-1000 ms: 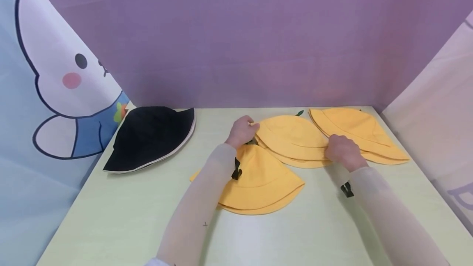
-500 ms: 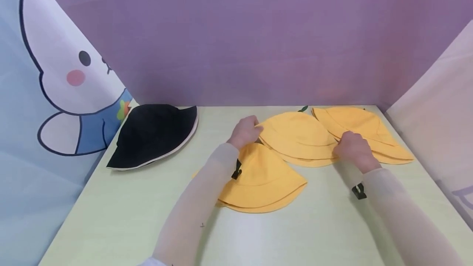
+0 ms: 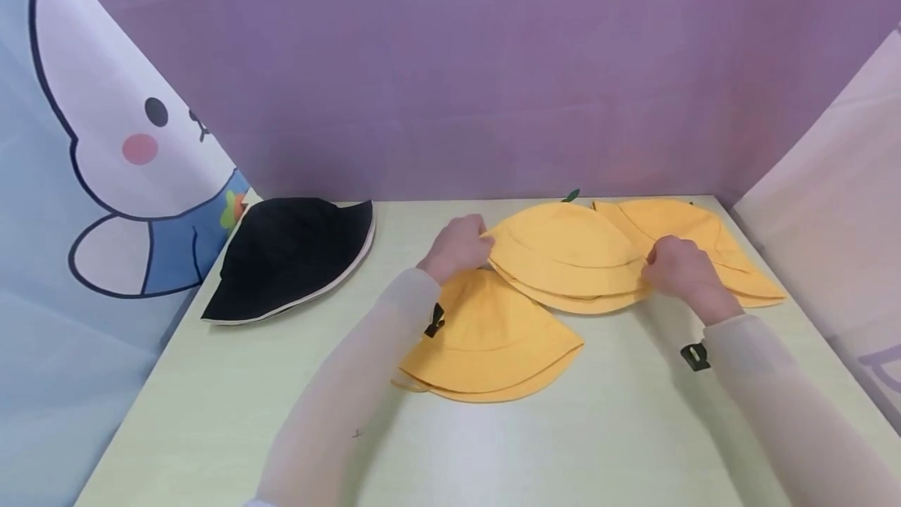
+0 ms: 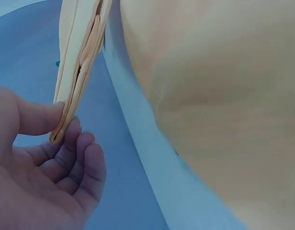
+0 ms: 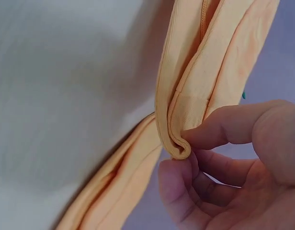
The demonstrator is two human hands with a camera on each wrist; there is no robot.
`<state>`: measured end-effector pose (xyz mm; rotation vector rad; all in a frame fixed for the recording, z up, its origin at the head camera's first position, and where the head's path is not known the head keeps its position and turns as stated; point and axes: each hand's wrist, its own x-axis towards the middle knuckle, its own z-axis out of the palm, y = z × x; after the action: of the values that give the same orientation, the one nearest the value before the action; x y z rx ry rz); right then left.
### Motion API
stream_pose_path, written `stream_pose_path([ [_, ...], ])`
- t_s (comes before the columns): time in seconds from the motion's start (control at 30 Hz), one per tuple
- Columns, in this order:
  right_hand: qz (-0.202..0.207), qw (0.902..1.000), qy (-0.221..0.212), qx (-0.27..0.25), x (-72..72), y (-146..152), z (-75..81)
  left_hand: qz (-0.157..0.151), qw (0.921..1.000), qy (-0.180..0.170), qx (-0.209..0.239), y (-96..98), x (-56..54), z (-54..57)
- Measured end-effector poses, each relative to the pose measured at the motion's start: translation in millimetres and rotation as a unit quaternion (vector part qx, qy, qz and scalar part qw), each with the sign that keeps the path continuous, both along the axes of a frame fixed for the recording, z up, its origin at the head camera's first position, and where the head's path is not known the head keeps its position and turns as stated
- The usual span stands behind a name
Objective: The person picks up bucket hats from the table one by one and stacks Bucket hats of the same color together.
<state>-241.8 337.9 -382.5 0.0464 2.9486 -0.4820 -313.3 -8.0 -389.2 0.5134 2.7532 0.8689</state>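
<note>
Both hands hold one yellow bucket hat [image 3: 563, 249], folded flat, by the two ends of its brim. At its left end, the left hand [image 3: 459, 247] pinches the layered edge between thumb and fingers, plain to see in the left wrist view on the brim fold [image 4: 73, 81]. The right hand [image 3: 684, 276] pinches the opposite brim corner, and in the right wrist view its thumb and fingertips close on the rolled fabric edge [image 5: 178, 146]. A small green leaf [image 3: 572, 195] sticks out above the crown. The hat's underside is hidden in the head view.
Another folded yellow hat [image 3: 486, 343] lies in front, partly behind the left forearm. A third yellow hat [image 3: 711, 237] lies at the back right, overlapped by the held one. A black hat [image 3: 296, 257] with a pale edge lies left on the pale table [image 3: 549, 444]. Purple cloth [image 3: 450, 77] hangs behind.
The held hat has risen slightly and shifted a little right, now covering more of the back right hat. The right hand has moved right with its brim corner; the left keeps its pinch.
</note>
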Motion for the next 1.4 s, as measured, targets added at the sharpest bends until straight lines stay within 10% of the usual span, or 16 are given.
stream_pose_path([
  [0.4, 0.027, 0.9996, -0.005, -0.006, -1.8, -24.4, 5.5, -0.007, 0.9980, -0.051, 0.038, -40.6, 13.1, 7.7],
  [0.8, 0.062, 0.9972, -0.004, -0.042, 4.9, -56.5, 17.4, -0.023, 0.9993, 0.025, 0.016, -85.4, 13.8, 11.5],
  [1.4, 0.089, 0.9947, -0.016, -0.049, 18.2, -90.1, 27.0, -0.024, 0.9994, -0.010, 0.023, -132.2, 42.4, 14.0],
])
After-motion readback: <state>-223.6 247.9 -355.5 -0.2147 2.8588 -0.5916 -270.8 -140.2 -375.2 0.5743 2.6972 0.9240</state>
